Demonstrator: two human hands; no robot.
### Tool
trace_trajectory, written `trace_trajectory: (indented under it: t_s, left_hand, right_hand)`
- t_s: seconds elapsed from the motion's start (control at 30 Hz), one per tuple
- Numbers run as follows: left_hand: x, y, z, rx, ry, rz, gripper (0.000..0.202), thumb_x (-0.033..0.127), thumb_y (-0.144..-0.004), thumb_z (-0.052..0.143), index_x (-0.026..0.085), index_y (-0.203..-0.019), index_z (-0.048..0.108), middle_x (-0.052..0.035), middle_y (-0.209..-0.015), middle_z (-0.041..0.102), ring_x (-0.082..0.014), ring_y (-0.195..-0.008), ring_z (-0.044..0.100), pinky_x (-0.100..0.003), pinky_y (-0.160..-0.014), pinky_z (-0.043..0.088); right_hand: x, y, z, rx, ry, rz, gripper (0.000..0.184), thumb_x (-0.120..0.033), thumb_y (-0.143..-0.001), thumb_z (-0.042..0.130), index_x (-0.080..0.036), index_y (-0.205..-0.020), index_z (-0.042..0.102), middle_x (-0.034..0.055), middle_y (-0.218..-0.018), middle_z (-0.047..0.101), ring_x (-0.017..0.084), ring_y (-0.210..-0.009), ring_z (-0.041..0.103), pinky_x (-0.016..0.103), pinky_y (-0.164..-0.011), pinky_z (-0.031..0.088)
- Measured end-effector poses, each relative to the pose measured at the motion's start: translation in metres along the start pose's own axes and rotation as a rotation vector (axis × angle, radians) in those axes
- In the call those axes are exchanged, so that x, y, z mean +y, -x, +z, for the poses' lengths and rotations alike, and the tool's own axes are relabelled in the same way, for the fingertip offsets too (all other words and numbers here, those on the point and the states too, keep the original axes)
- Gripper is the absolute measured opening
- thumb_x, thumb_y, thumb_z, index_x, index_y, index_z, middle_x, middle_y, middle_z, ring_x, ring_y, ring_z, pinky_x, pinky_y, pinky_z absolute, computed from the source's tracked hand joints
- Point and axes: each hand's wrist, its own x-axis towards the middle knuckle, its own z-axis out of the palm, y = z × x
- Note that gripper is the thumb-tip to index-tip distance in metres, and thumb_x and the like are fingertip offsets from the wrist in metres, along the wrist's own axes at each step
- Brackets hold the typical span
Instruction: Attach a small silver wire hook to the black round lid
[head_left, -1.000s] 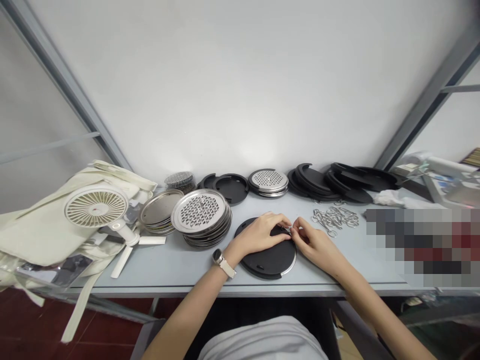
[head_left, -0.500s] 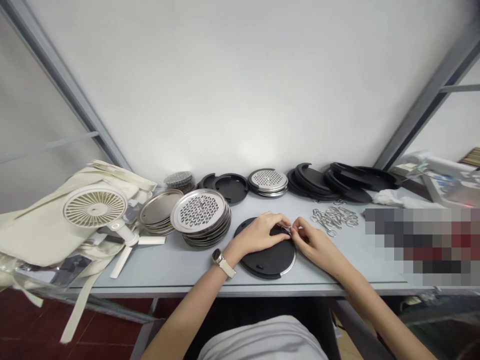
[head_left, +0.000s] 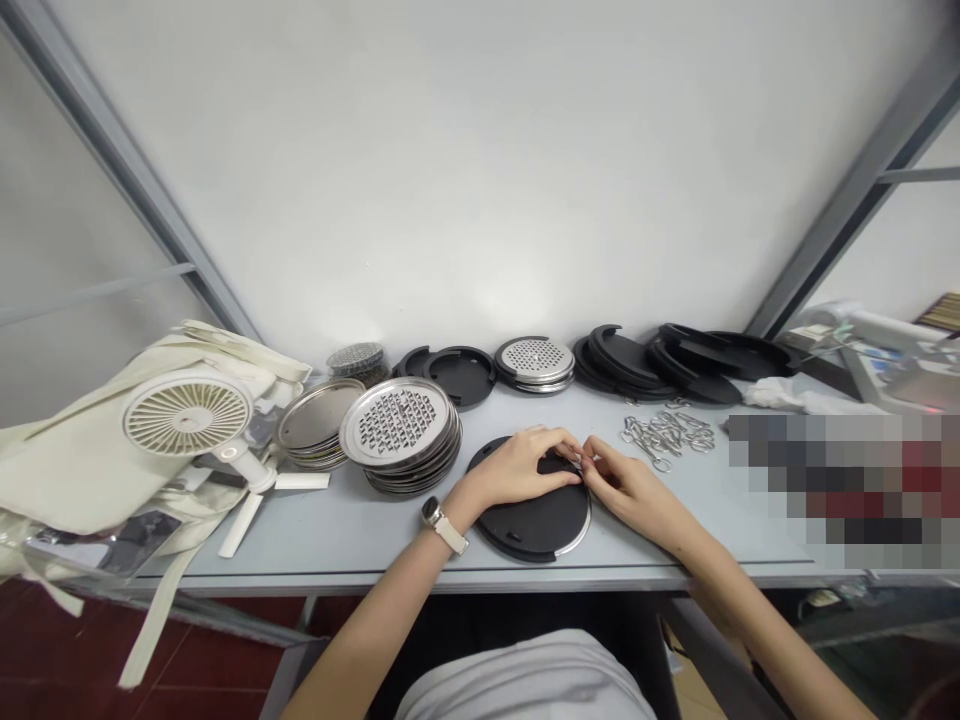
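A black round grater holder [head_left: 536,520] lies flat on the table in front of me, a strip of silver metal showing along its lower right edge. My left hand [head_left: 521,468] rests across it, thumb and fingers curled in a grip at its right edge. There my right hand [head_left: 626,490] meets it, thumb and fingertips pinched together. Whatever small piece lies between the right fingertips is hidden. Right of my hands sits a loose pile of metal hooks with rings [head_left: 667,432]. A stack of round metal grater plates [head_left: 401,425] stands to the left.
Smooth metal discs [head_left: 319,415] and a white handheld fan [head_left: 191,415] are farther left, beside cream bags [head_left: 97,450]. Along the wall lie black holders [head_left: 461,378], perforated metal plates [head_left: 536,360] and a heap of black holders [head_left: 637,365]. The far right is pixelated.
Both hands stay at the holder's right edge, their fingertips shifting only slightly. The view has moved a touch; nothing else visibly differs.
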Motion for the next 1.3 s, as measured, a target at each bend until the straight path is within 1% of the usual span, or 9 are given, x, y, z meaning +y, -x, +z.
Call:
trace_trajectory:
  t_s: [0.27,0.4,0.57,0.73,0.87,1.0,1.1,1.2,1.3]
  left_hand:
    - [0.0011,-0.0004,-0.0003,-0.011,0.052,-0.032,0.028,0.017,-0.078,0.065,0.019,-0.105,0.057,-0.0043,-0.104,0.064,-0.0177,-0.100,0.060,-0.033,-0.094,0.043]
    - [0.0012,-0.0003,-0.0003,0.002,0.074,-0.027,0.027,0.017,-0.078,0.066,0.019,-0.103,0.057,-0.0042,-0.102,0.065,-0.0167,-0.100,0.061,-0.030,-0.092,0.044]
    - [0.0028,-0.0002,-0.0008,-0.002,0.098,-0.064,0.029,0.015,-0.078,0.065,0.019,-0.104,0.055,-0.0042,-0.104,0.065,-0.0176,-0.102,0.060,-0.031,-0.093,0.044]
    - [0.0043,0.0000,-0.0010,0.002,0.098,-0.071,0.031,0.014,-0.077,0.065,0.020,-0.105,0.055,-0.0039,-0.103,0.066,-0.0178,-0.102,0.061,-0.032,-0.092,0.044]
    - [0.0032,-0.0001,-0.0010,0.001,0.091,-0.056,0.030,0.015,-0.077,0.065,0.020,-0.105,0.055,-0.0042,-0.103,0.065,-0.0177,-0.102,0.061,-0.032,-0.093,0.044]
    - [-0.0004,-0.0001,-0.0006,-0.003,0.097,-0.008,0.028,0.016,-0.078,0.064,0.018,-0.105,0.054,-0.0052,-0.103,0.064,-0.0170,-0.100,0.061,-0.031,-0.092,0.044]
    - [-0.0032,-0.0001,0.0004,0.001,0.084,0.019,0.027,0.018,-0.079,0.064,0.018,-0.105,0.054,-0.0057,-0.103,0.063,-0.0164,-0.098,0.060,-0.030,-0.091,0.045]
    - [-0.0039,0.0001,0.0007,-0.002,0.040,0.029,0.025,0.019,-0.081,0.062,0.018,-0.105,0.054,-0.0054,-0.103,0.063,-0.0161,-0.097,0.059,-0.030,-0.090,0.045]
    - [-0.0014,0.0008,-0.0008,-0.013,-0.062,0.059,0.020,0.022,-0.084,0.060,0.018,-0.103,0.054,-0.0050,-0.101,0.062,-0.0172,-0.098,0.057,-0.030,-0.091,0.044]
  right_hand:
    - [-0.0009,-0.0001,-0.0010,-0.007,-0.026,-0.010,0.016,-0.033,-0.091,0.039,-0.023,-0.079,0.040,-0.0066,-0.057,0.045,0.012,-0.052,0.040,0.023,-0.052,0.033]
    - [-0.0015,-0.0001,-0.0014,-0.027,-0.042,-0.016,0.014,-0.034,-0.091,0.038,-0.023,-0.082,0.040,-0.0065,-0.059,0.047,0.012,-0.053,0.041,0.022,-0.053,0.033]
    - [-0.0027,0.0008,-0.0023,-0.029,-0.042,-0.022,0.013,-0.034,-0.090,0.039,-0.024,-0.082,0.040,-0.0059,-0.061,0.049,0.012,-0.055,0.043,0.023,-0.054,0.035]
    - [-0.0018,0.0007,-0.0023,-0.036,-0.043,-0.030,0.010,-0.032,-0.089,0.040,-0.024,-0.083,0.039,-0.0065,-0.060,0.048,0.012,-0.053,0.042,0.022,-0.053,0.034]
    - [-0.0020,0.0000,-0.0005,-0.024,-0.033,-0.037,0.011,-0.031,-0.090,0.039,-0.024,-0.081,0.037,-0.0069,-0.058,0.048,0.012,-0.051,0.042,0.022,-0.052,0.033]
    - [-0.0032,-0.0003,0.0008,0.022,0.020,-0.029,0.011,-0.029,-0.089,0.040,-0.024,-0.079,0.038,-0.0064,-0.056,0.049,0.013,-0.049,0.043,0.023,-0.051,0.031]
    - [-0.0029,-0.0002,0.0008,0.027,0.067,-0.026,0.015,-0.029,-0.089,0.039,-0.023,-0.075,0.040,-0.0053,-0.055,0.048,0.013,-0.049,0.044,0.024,-0.051,0.030]
    - [-0.0016,-0.0003,0.0002,0.015,0.097,-0.028,0.020,-0.030,-0.090,0.038,-0.022,-0.072,0.042,-0.0041,-0.056,0.049,0.013,-0.051,0.045,0.024,-0.052,0.030]
    - [-0.0005,-0.0008,-0.0004,0.016,0.107,-0.027,0.023,-0.031,-0.091,0.037,-0.022,-0.071,0.043,-0.0039,-0.056,0.049,0.013,-0.051,0.045,0.024,-0.052,0.031]
